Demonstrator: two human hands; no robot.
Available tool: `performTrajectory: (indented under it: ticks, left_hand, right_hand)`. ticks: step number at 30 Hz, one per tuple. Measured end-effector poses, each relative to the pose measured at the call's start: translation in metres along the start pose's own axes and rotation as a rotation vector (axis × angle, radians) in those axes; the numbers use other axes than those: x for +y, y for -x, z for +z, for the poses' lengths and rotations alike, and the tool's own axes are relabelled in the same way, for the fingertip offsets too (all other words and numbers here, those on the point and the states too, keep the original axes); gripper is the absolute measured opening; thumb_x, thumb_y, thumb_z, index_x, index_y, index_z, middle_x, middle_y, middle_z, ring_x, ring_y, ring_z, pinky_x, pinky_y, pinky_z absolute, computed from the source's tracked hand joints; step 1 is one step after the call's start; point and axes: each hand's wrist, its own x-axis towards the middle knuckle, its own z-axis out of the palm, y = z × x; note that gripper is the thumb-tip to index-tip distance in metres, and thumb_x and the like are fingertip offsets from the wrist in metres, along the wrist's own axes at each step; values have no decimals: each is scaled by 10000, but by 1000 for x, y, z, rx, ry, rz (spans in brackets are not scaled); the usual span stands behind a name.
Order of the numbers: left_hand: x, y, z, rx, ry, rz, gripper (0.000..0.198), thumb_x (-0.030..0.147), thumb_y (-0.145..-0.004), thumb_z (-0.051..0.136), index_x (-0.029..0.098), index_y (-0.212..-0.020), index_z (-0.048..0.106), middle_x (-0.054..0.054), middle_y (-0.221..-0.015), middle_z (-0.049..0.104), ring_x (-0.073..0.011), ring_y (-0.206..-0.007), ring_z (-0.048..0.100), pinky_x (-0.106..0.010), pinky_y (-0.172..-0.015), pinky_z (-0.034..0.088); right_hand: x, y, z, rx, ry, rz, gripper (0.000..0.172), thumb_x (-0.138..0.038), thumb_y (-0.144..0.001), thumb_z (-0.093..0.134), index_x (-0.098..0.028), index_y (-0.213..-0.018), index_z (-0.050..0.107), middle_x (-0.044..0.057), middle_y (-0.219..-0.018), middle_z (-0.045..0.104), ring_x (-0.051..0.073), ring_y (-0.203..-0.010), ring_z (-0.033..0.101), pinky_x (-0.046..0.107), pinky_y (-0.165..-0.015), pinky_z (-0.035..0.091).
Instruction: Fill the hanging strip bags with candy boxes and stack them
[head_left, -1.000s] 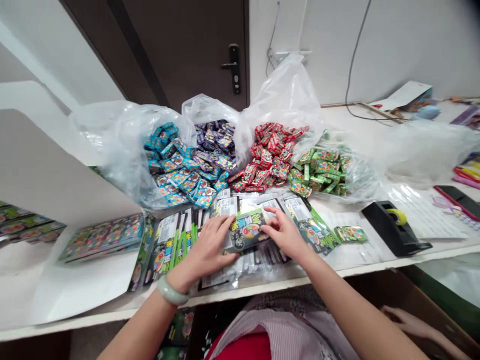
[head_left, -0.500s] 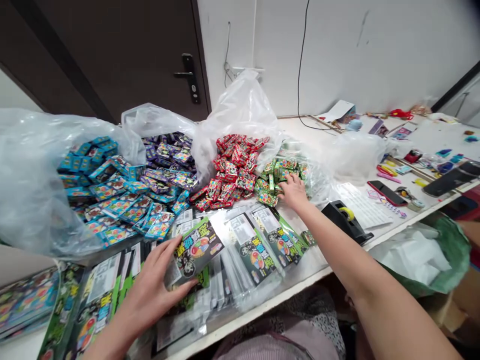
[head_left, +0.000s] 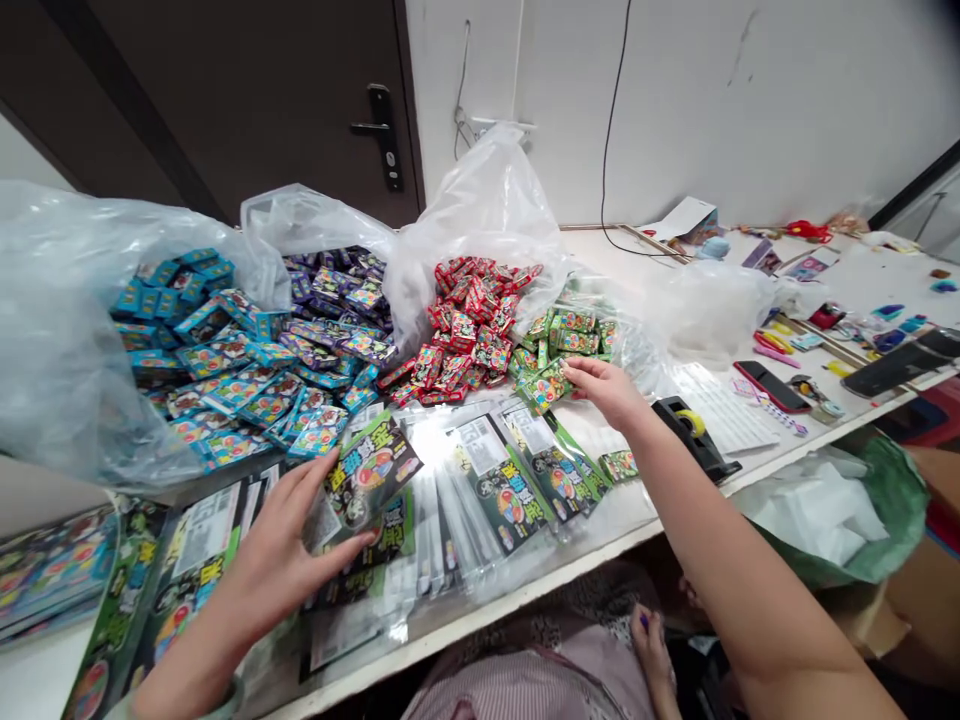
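My left hand [head_left: 281, 555] grips a green and black printed clear pouch [head_left: 365, 478] by its lower left edge, just above a spread of similar flat pouches [head_left: 517, 495] on the white table. My right hand [head_left: 611, 390] is stretched out to the front of the green pile [head_left: 574, 335] of small boxes, with its fingers closed on one small green box [head_left: 547, 385]. Heaps of blue boxes [head_left: 202, 350], purple boxes [head_left: 337, 310] and red boxes [head_left: 469, 325] lie in open clear bags to the left of the green ones.
A black tape dispenser [head_left: 694, 435] stands just right of my right wrist. A phone [head_left: 771, 385], pens and small items lie further right. A green-lined bin [head_left: 855, 515] sits below the table edge. Another person's hand [head_left: 652, 645] shows under the table.
My right hand left the pouch, reached into the green pile and drew back a little with one green box. My left hand kept the pouch and slid it left.
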Motion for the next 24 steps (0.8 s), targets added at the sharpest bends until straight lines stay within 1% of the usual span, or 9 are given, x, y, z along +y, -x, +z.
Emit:
performTrajectory:
  ticks: [4, 7, 11, 15, 17, 19, 20, 22, 24]
  left_hand:
    - [2, 7, -5, -11, 17, 4, 815, 561, -804, 611, 248, -1476, 274, -124, -1325, 463, -346, -1212, 493, -525, -1031, 424]
    - [-2, 16, -9, -18, 2, -23, 840, 567, -798, 621, 246, -1483, 258, -123, -1332, 452, -345, -1231, 477, -523, -1040, 414]
    - [-5, 23, -9, -18, -5, -33, 834, 567, -805, 618, 256, -1486, 249, -112, -1343, 437, -339, -1248, 459, -518, -1056, 399]
    - [-6, 24, -7, -30, 6, -40, 835, 568, -808, 620, 255, -1486, 246, -113, -1340, 438, -334, -1241, 462, -507, -1046, 410]
    - [-6, 23, -6, -35, 12, -40, 841, 571, -806, 623, 256, -1486, 243, -114, -1352, 431, -333, -1247, 456, -509, -1051, 405]
    - [-7, 22, -4, -38, 11, -45, 854, 581, -798, 628, 252, -1486, 243, -117, -1360, 426, -336, -1251, 452, -517, -1052, 403]
    - [-7, 21, -3, -41, 10, -51, 857, 585, -797, 627, 248, -1486, 244, -119, -1358, 428, -338, -1249, 454, -520, -1049, 404]
    - [-8, 21, -2, -47, 11, -58, 858, 592, -795, 622, 242, -1486, 251, -120, -1351, 435, -341, -1243, 461, -522, -1045, 408]
    - [-10, 21, 0, -50, 12, -58, 860, 598, -794, 618, 241, -1486, 254, -119, -1353, 434, -341, -1244, 462, -520, -1048, 406]
  right_hand:
    - [-9, 24, 24, -98, -138, 52, 431, -510, -668, 722, -165, -925, 707, 48, -871, 690, 146, -714, 594, 270, -607, 485]
    - [-16, 36, 36, -150, -194, 78, 422, -488, -657, 755, -176, -935, 694, 27, -829, 673, 136, -695, 578, 261, -588, 470]
    - [-20, 44, 46, -179, -265, 116, 384, -449, -641, 782, -186, -892, 660, 8, -802, 647, 131, -703, 570, 255, -594, 466]
    - [-15, 46, 52, -204, -254, 105, 371, -449, -672, 762, -180, -901, 647, 15, -831, 643, 140, -729, 578, 275, -638, 475]
    - [-7, 50, 57, -158, -217, 10, 339, -436, -720, 729, -184, -926, 634, 28, -864, 647, 156, -754, 590, 300, -670, 484]
    - [1, 58, 64, -91, -97, -192, 256, -380, -780, 689, -191, -939, 623, 50, -913, 647, 181, -814, 598, 336, -731, 491]
    - [5, 63, 69, -94, 0, -321, 198, -337, -810, 666, -195, -940, 623, 61, -939, 645, 195, -860, 598, 357, -775, 489]
    - [12, 75, 76, -220, 225, -560, 123, -266, -847, 638, -200, -951, 631, 77, -977, 647, 221, -944, 588, 388, -846, 474]
    - [18, 84, 77, -401, 382, -672, 126, -257, -864, 637, -204, -978, 634, 80, -985, 660, 235, -973, 588, 398, -863, 471]
